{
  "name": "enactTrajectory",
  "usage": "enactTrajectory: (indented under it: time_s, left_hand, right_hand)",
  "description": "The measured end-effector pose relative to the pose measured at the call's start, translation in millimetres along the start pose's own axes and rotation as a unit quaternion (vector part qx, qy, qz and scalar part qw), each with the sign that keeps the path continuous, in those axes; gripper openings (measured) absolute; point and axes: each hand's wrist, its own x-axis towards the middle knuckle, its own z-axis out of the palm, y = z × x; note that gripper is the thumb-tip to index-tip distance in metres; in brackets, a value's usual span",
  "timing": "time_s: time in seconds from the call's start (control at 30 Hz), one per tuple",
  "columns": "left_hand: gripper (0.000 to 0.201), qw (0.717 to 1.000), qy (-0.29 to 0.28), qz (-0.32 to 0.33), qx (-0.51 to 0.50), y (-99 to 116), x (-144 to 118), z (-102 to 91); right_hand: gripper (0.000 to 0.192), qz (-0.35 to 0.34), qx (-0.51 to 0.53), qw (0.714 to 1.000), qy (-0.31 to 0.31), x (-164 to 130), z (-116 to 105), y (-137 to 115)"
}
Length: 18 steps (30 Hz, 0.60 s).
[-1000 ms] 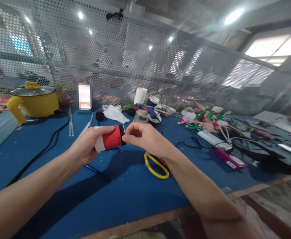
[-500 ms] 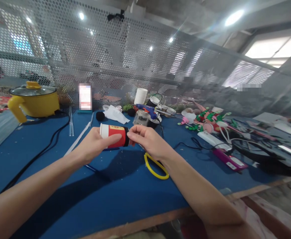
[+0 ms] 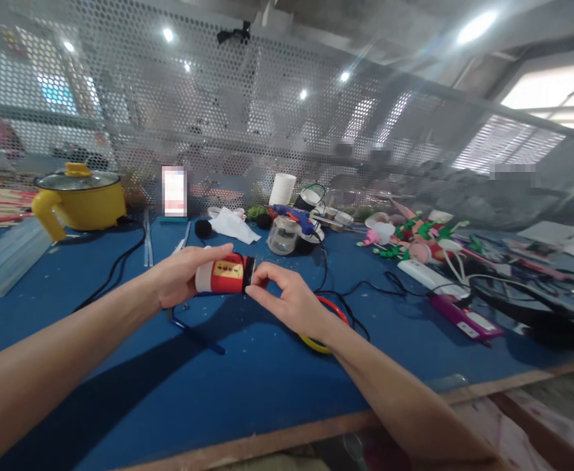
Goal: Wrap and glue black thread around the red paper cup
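**Both hands on a red cup above the blue surface**

Since 0.5 s ago, both hands have drifted slightly lower and the cup has rolled, its yellow label now facing the camera. Left hand (image 3: 182, 278) is wrapped around the white rim end of the red cup (image 3: 223, 275), held sideways above the blue surface (image 3: 248, 386). Right hand (image 3: 287, 301) pinches the cup's dark base with thumb and forefinger closed on it. Just behind the right wrist lie 2 hoops (image 3: 333, 324), 1 red and 1 yellow. Farther back stand a glass jar (image 3: 283, 235), a glue gun (image 3: 294, 216) and a yellow pot (image 3: 82, 201).
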Motion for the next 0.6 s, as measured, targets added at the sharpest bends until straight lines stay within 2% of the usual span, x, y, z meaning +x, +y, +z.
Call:
enactTrajectory:
  time_s: [0.07, 0.17, 0.23, 0.3, 0.37, 0.47, 0.6]
  left_hand:
    - [0.018, 0.999, 0.016, 0.039, 0.024, -7, -2, 1.4]
    - [0.016, 0.995, 0.035, 0.088, 0.043, -18, -5, 3.0]
    - [0.014, 0.993, 0.035, 0.103, 0.056, -23, -6, 3.4]
    - [0.013, 0.990, 0.033, 0.113, 0.073, -28, -6, 2.8]
    - [0.013, 0.987, 0.032, 0.128, 0.095, -32, -5, 1.6]
    - [0.018, 0.981, 0.042, 0.138, 0.131, -37, -2, 0.5]
    - [0.021, 0.979, 0.058, 0.128, 0.146, -41, -1, 1.8]
  right_hand:
    - [0.015, 0.028, 0.013, 1.000, 0.007, -1, 0, 2]
    - [0.020, 0.069, 0.025, 0.994, 0.086, 0, -2, 4]
    - [0.022, 0.045, 0.013, 0.991, 0.128, 0, -2, 4]
    - [0.024, 0.000, 0.001, 0.994, 0.114, 1, -1, 4]
    - [0.029, -0.024, 0.000, 0.997, 0.071, 2, 2, 4]
    - [0.034, -0.016, 0.008, 1.000, 0.023, 1, 6, 2]
    - [0.037, -0.014, 0.034, 0.999, 0.007, -1, 11, -1]
